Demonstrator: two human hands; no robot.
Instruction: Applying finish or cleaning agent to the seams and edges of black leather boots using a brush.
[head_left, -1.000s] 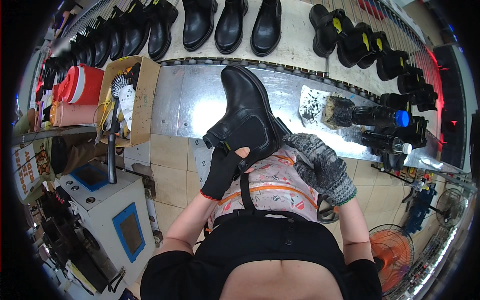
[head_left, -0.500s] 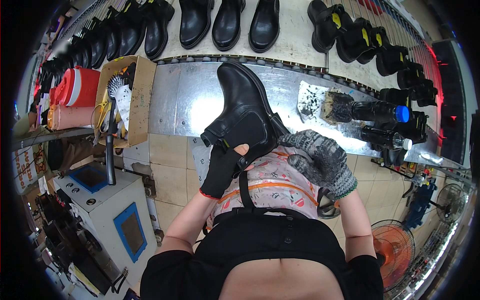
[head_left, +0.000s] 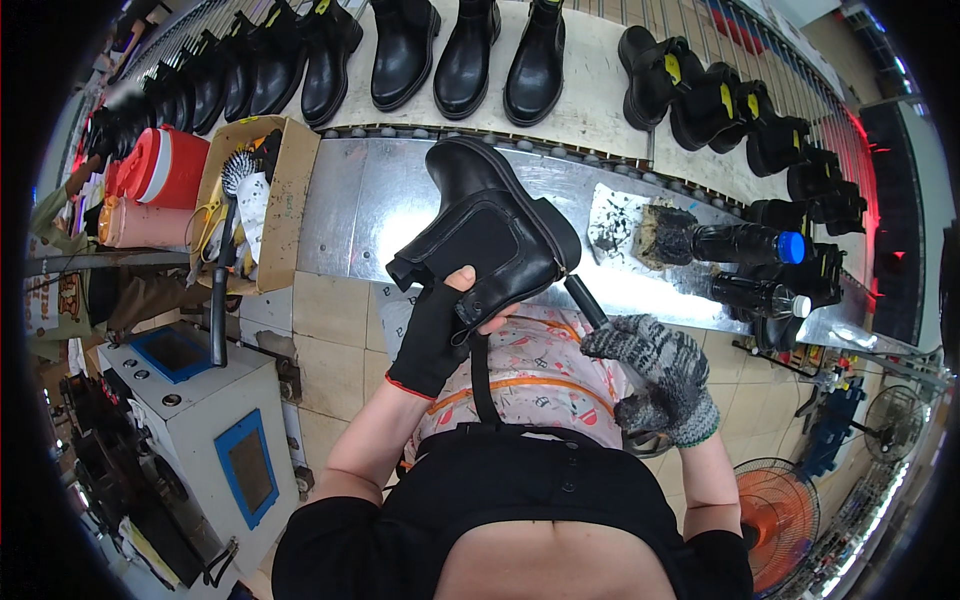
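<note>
The fingers [head_left: 470, 300] of the left hand [head_left: 435, 335], bare at the tips beyond a black fingerless glove, are closed around the ankle part of a black boot [head_left: 490, 235], thumb on the near side. The boot is held up off the metal bench [head_left: 360, 200], sole turned to the right and toe pointing away toward the conveyor [head_left: 590, 110]. The right hand [head_left: 655, 375], in a grey knitted glove, is curled shut around a black handle [head_left: 585, 300] whose far end reaches up to the heel of the boot; what tool it belongs to cannot be told. On the bench to the right lie a dirty cloth [head_left: 615, 220], a dark brush [head_left: 665, 235] and two dark bottles [head_left: 745, 245]. A cardboard box [head_left: 290, 200] of brushes sits at the bench's left end. More black boots stand in a row on the conveyor beyond.
</note>
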